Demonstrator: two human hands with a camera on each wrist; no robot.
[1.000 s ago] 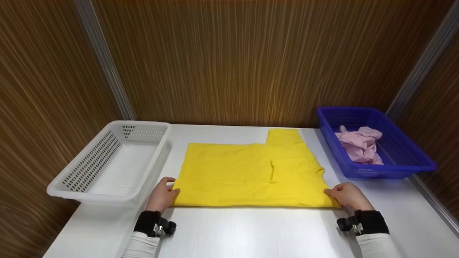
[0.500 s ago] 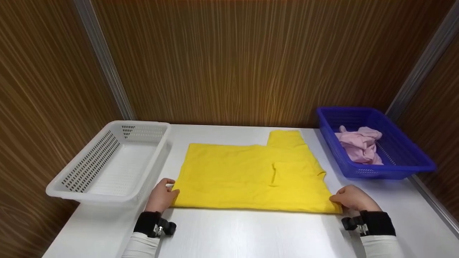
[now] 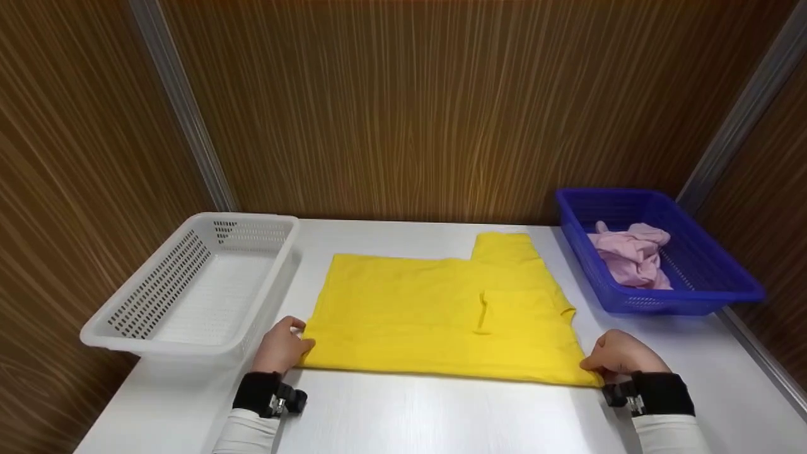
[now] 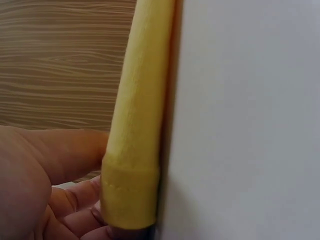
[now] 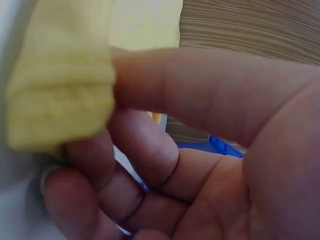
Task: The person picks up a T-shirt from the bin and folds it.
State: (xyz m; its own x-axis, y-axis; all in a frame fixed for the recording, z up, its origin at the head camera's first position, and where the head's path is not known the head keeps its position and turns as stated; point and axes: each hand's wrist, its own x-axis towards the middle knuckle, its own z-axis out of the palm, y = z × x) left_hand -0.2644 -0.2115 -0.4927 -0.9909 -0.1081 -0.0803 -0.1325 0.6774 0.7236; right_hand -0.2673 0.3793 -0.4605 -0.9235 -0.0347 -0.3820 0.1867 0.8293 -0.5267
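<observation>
A yellow shirt (image 3: 403, 309) lies folded lengthwise on the white table, one sleeve (image 3: 501, 247) sticking out toward the back wall and a small pocket-like fold on its right part. At its near left corner, my left hand (image 3: 280, 345) pinches the hem between thumb and fingers; the left wrist view shows the folded edge (image 4: 137, 100) beside the thumb. My right hand (image 3: 623, 354) pinches the near right corner. In the right wrist view the thumb lies on top of the yellow cloth (image 5: 62, 95) and curled fingers sit beneath it.
To the left stands a white perforated basket (image 3: 265, 296) with nothing in it. A blue basket (image 3: 700, 293) holding a crumpled pink garment (image 3: 633, 255) is at the right. Wood-grain panels (image 3: 403, 113) close off the back and sides.
The right hand has drawn its corner of the shirt toward me and slightly right. The whole shirt has slid a little nearer. The left hand has shifted slightly nearer, still pinching.
</observation>
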